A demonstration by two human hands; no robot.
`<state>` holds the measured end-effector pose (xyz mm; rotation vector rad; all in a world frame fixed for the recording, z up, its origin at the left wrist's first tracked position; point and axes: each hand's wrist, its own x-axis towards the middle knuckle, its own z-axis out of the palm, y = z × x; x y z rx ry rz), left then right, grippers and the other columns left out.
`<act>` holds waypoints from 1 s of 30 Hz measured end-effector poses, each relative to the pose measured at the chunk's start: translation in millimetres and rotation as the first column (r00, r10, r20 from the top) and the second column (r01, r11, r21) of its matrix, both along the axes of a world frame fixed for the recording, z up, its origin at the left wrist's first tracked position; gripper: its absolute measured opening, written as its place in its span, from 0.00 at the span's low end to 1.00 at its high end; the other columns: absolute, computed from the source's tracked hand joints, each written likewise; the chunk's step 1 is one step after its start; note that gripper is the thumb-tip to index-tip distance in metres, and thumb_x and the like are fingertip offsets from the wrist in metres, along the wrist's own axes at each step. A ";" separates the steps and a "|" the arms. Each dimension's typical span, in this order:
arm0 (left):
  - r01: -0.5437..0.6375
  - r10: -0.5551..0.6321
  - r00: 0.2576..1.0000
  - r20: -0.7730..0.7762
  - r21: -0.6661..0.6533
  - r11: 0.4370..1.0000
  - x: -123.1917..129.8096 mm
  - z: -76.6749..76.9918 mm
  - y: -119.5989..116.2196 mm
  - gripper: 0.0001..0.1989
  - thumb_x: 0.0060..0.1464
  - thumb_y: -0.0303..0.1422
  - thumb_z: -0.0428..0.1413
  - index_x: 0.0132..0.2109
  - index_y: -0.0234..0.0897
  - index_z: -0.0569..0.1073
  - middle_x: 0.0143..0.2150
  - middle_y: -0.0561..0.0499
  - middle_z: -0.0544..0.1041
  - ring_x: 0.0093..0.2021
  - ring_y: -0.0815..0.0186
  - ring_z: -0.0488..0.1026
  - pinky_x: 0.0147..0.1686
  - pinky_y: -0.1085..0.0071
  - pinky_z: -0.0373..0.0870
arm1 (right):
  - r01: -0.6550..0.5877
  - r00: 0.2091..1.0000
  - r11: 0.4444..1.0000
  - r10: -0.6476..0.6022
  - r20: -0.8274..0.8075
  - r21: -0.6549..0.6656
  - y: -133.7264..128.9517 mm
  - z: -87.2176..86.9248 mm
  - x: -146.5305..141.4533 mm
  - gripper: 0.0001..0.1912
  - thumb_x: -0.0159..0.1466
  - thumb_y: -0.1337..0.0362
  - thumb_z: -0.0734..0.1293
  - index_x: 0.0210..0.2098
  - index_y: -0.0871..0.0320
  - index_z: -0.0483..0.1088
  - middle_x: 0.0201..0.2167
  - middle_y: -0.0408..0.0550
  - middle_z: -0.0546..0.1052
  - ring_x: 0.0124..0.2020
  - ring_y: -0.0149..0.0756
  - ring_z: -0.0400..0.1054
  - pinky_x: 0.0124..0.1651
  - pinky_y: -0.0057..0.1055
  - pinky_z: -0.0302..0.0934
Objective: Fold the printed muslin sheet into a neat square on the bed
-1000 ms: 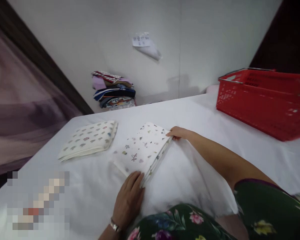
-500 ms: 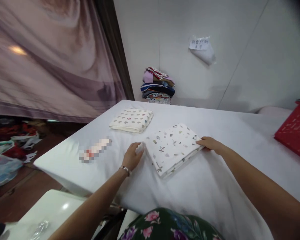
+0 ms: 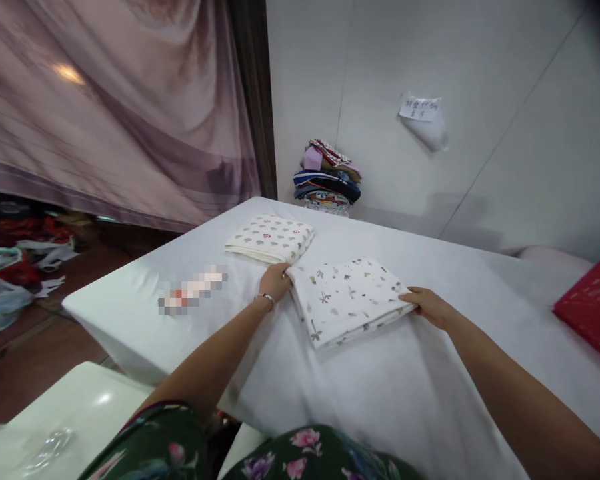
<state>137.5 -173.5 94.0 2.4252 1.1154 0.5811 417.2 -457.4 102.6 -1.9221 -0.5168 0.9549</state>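
Observation:
A folded white cloth (image 3: 353,293) printed with small grey and brown plant shapes lies at an angle on the white-covered table (image 3: 460,287). At its left corner, my left hand (image 3: 276,283) pinches the edge between thumb and fingers. My right hand (image 3: 427,305) grips the opposite corner on the right. Just beyond my left hand rests a second folded cloth (image 3: 270,238), cream with grey mushroom-like prints, and neither hand holds it. The undersides of the fingers are partly hidden by the cloth.
Folded fabrics (image 3: 327,177) are stacked beyond the table's far edge. A red bag or box (image 3: 590,303) stands at the right. A blurred-out item (image 3: 193,290) lies on the left. A white stool (image 3: 65,420) is at lower left, and a curtain (image 3: 130,107) hangs behind.
My left hand has moved up and inward, closing on the cloth's left corner. My right hand keeps its corner. The view has shifted slightly.

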 end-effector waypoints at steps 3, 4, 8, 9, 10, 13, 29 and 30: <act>-0.015 0.015 1.000 0.001 -0.042 0.999 10.3 -1.9 15.6 0.16 0.45 0.27 0.49 0.41 0.40 0.75 0.39 0.49 0.77 0.43 0.60 0.70 0.41 0.69 0.64 | 0.074 0.997 0.997 -0.074 0.032 0.002 2.2 -2.7 -3.6 0.17 0.49 0.60 0.69 0.38 0.61 0.71 0.24 0.45 0.72 0.20 0.26 0.59 0.18 0.22 0.50; -0.017 0.017 1.000 0.000 -0.061 0.998 13.0 -3.3 19.4 0.16 0.44 0.27 0.49 0.40 0.40 0.76 0.38 0.49 0.77 0.41 0.60 0.71 0.40 0.69 0.65 | 0.088 0.995 0.996 -0.087 0.053 -0.022 2.6 -3.3 -4.8 0.18 0.49 0.60 0.69 0.38 0.61 0.71 0.23 0.44 0.71 0.19 0.26 0.58 0.17 0.21 0.49; 0.010 -0.007 1.000 0.021 -0.137 0.991 10.6 -7.0 24.5 0.14 0.45 0.30 0.51 0.41 0.40 0.75 0.36 0.52 0.77 0.38 0.63 0.72 0.38 0.72 0.65 | 0.074 0.992 0.995 -0.067 0.102 -0.066 2.0 -4.7 -5.8 0.18 0.49 0.58 0.69 0.39 0.60 0.71 0.26 0.46 0.72 0.22 0.28 0.61 0.19 0.21 0.52; 0.018 -0.013 0.999 0.032 -0.154 0.988 5.9 -6.8 22.8 0.15 0.45 0.31 0.52 0.42 0.40 0.74 0.37 0.53 0.77 0.37 0.65 0.72 0.37 0.73 0.66 | 0.073 0.992 0.995 -0.065 0.113 -0.068 1.5 -5.3 -5.0 0.19 0.49 0.57 0.69 0.39 0.59 0.71 0.27 0.47 0.73 0.23 0.29 0.62 0.19 0.21 0.53; 0.020 -0.013 0.999 0.044 -0.168 0.986 -0.2 -6.1 19.4 0.16 0.46 0.33 0.52 0.44 0.39 0.72 0.38 0.53 0.77 0.37 0.66 0.72 0.37 0.74 0.66 | 0.075 0.990 0.995 -0.065 0.124 -0.070 1.0 -6.0 -4.0 0.19 0.50 0.57 0.69 0.39 0.59 0.71 0.28 0.47 0.73 0.24 0.29 0.62 0.20 0.22 0.53; -0.017 0.030 0.997 0.076 -0.175 0.984 -24.2 -1.6 -2.5 0.17 0.47 0.36 0.52 0.46 0.36 0.70 0.40 0.50 0.75 0.36 0.67 0.71 0.37 0.74 0.65 | 0.080 0.986 0.993 -0.065 0.155 -0.092 -0.4 -8.4 -1.3 0.23 0.50 0.54 0.68 0.43 0.59 0.70 0.35 0.50 0.74 0.29 0.33 0.65 0.22 0.23 0.57; 0.209 -0.133 0.973 0.189 -0.470 0.857 -44.1 6.0 -124.4 0.17 0.45 0.48 0.54 0.24 0.38 0.64 0.19 0.58 0.64 0.21 0.71 0.62 0.22 0.75 0.57 | -0.615 0.253 0.789 0.211 0.944 -0.012 2.1 -3.5 -93.1 0.15 0.60 0.65 0.62 0.48 0.53 0.68 0.48 0.49 0.72 0.53 0.43 0.60 0.55 0.46 0.53; 0.204 -0.122 0.973 0.197 -0.481 0.852 -42.9 4.6 -124.8 0.17 0.45 0.47 0.54 0.24 0.38 0.63 0.19 0.59 0.63 0.21 0.71 0.62 0.22 0.75 0.57 | -0.617 0.246 0.786 0.227 0.942 -0.028 3.4 -4.1 -93.8 0.15 0.60 0.66 0.62 0.47 0.54 0.68 0.48 0.49 0.72 0.53 0.43 0.60 0.54 0.46 0.53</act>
